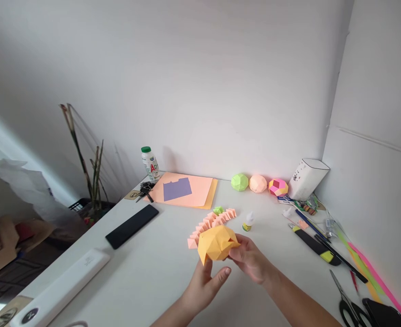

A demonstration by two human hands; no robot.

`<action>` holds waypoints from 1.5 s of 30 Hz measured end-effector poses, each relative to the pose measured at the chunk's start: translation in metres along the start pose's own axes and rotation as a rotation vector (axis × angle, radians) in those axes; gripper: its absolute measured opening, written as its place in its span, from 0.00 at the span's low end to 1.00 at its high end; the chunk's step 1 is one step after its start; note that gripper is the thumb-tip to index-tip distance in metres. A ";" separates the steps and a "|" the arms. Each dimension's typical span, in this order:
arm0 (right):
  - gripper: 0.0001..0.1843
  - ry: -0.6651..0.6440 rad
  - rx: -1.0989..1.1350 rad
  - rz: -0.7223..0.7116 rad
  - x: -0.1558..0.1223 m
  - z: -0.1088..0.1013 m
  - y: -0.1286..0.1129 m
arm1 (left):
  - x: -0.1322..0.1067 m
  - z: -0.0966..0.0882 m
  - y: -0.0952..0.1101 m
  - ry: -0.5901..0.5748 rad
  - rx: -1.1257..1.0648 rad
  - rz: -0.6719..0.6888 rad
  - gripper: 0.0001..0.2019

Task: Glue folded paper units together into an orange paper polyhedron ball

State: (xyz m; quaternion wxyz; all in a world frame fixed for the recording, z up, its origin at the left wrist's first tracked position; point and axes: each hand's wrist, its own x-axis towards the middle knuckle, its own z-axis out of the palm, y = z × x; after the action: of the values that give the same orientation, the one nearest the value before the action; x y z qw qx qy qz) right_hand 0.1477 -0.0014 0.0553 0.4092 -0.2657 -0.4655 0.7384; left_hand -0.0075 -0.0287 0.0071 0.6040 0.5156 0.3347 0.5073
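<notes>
A partly assembled orange paper polyhedron is held above the white desk between both hands. My left hand supports it from below, thumb stretched toward its underside. My right hand pinches its right edge with closed fingers. Just behind it lies a curved row of several folded pink paper units, with a small green folded piece at its far end. A small glue bottle stands to the right of the row.
Three finished paper balls, green, peach and pink-yellow, sit by the wall beside a white box. Sheets of coloured paper, a drink bottle, a black phone, a utility knife, pens, paper strips and scissors lie around.
</notes>
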 end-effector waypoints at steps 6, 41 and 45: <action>0.15 0.048 -0.001 -0.008 -0.002 -0.014 -0.020 | 0.011 0.002 0.002 0.074 -0.005 -0.208 0.06; 0.08 0.028 -0.031 0.207 0.000 -0.020 -0.007 | 0.015 -0.010 0.018 -0.245 -0.563 -0.372 0.13; 0.10 0.045 -0.021 0.174 0.000 -0.017 -0.006 | 0.016 -0.012 0.017 -0.220 -0.572 -0.362 0.12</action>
State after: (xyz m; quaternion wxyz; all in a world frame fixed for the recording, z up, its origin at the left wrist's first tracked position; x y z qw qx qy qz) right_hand 0.1629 0.0082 0.0537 0.3510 -0.3258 -0.4392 0.7601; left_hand -0.0189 -0.0109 0.0229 0.8365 0.3096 0.1979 0.4066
